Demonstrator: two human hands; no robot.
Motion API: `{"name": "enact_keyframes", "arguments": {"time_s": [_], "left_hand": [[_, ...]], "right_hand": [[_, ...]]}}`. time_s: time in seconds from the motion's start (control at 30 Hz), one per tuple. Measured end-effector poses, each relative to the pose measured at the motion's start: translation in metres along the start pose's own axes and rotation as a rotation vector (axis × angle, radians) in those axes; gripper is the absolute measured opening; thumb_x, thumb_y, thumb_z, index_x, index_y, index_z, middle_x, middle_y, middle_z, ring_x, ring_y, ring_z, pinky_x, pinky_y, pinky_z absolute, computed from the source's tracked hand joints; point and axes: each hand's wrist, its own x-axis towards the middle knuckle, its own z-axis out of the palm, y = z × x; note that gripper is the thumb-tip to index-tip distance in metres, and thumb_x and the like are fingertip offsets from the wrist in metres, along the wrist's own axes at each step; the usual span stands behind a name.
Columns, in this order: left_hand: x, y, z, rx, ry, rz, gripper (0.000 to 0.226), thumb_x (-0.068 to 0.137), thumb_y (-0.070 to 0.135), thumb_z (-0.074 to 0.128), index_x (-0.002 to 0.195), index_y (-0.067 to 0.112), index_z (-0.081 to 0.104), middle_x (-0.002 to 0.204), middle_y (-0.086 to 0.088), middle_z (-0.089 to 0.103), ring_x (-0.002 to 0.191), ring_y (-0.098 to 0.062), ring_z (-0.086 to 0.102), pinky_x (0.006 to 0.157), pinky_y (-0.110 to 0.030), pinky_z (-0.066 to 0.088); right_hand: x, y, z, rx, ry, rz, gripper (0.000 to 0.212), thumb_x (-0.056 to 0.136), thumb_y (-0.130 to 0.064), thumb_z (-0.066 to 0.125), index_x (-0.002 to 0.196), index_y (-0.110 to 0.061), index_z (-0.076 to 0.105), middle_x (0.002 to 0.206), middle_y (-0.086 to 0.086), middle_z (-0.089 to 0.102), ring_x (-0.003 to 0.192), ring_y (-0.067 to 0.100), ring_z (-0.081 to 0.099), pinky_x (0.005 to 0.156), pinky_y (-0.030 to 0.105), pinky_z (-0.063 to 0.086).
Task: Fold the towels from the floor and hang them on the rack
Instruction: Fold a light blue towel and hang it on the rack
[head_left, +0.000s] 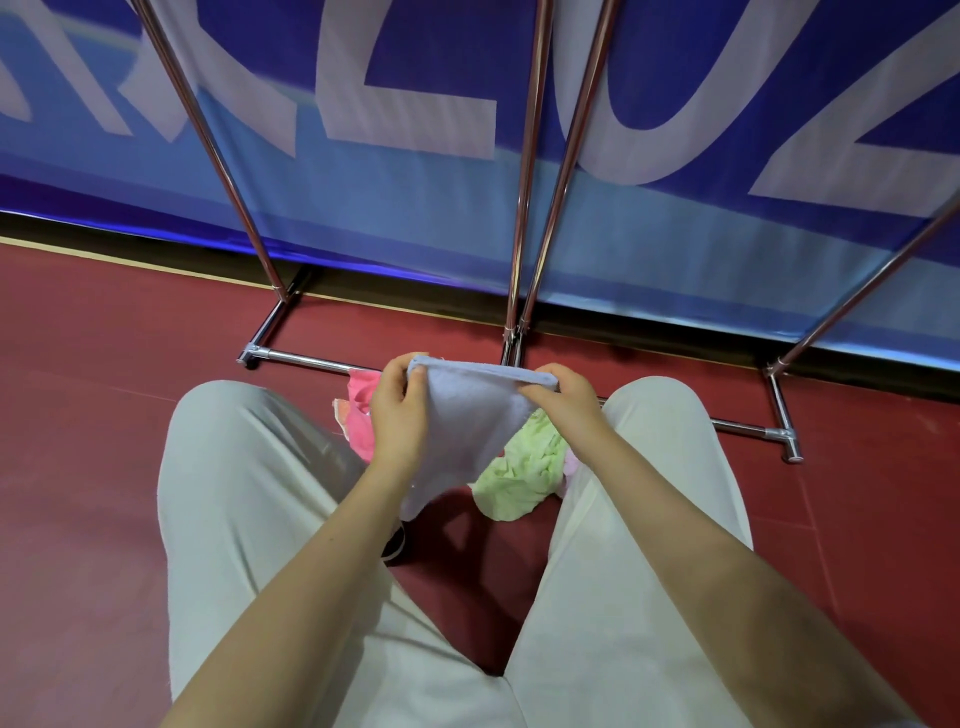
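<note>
Between the knees, the pale blue towel (467, 415) hangs from both hands. Left hand (397, 415) and right hand (563, 397) pinch its top edge, which runs left-right, parallel to the rack (524, 171) beyond.

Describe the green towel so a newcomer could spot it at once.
Find the chrome rack against the blue banner, then drop to the red floor between the person's knees. The green towel lies crumpled there, right of the held pale blue towel; the pink towel lies left.
</note>
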Motion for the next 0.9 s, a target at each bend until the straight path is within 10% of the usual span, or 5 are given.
{"name": "enact_keyframes", "arguments": {"time_s": [0.23,0.47,0.67,0.9], "left_hand": [[0.012,-0.005,-0.005,-0.14,0.056,-0.162,0.024,0.095,0.024,0.05,0.11,0.018,0.066,0.096,0.014,0.066,0.094,-0.004,0.058,0.082,-0.024,0.043],[0.007,0.001,0.004,-0.185,0.01,-0.17,0.022,0.097,0.019,0.048,0.109,0.014,0.065,0.095,0.012,0.065,0.089,-0.002,0.057,0.081,-0.02,0.044],[0.005,-0.003,0.014,-0.275,0.021,-0.303,0.035,0.098,0.014,0.045,0.068,0.024,0.06,0.056,0.016,0.055,0.064,-0.009,0.044,0.063,-0.028,0.039],[-0.004,0.003,0.031,-0.328,0.009,-0.34,0.018,0.095,0.021,0.049,0.094,0.024,0.066,0.094,-0.002,0.068,0.087,-0.021,0.062,0.075,-0.033,0.048]], "right_hand": [[-0.001,-0.003,-0.004,0.392,-0.02,0.046,0.018,0.089,-0.019,0.064,0.074,-0.015,0.055,0.067,0.001,0.047,0.061,0.013,0.042,0.056,0.025,0.034],[-0.003,0.0,0.0,-0.022,0.225,-0.136,0.023,0.091,-0.027,0.057,0.075,-0.014,0.047,0.062,-0.009,0.039,0.056,0.006,0.034,0.055,0.024,0.03],[-0.007,0.001,0.01,-0.198,0.3,-0.143,0.022,0.093,-0.035,0.054,0.087,-0.014,0.051,0.067,-0.007,0.051,0.067,0.018,0.05,0.063,0.033,0.039],[-0.003,-0.006,0.027,-0.042,0.236,-0.126,0.021,0.09,-0.023,0.057,0.073,-0.019,0.046,0.061,-0.009,0.044,0.057,0.006,0.039,0.056,0.023,0.032]]}}
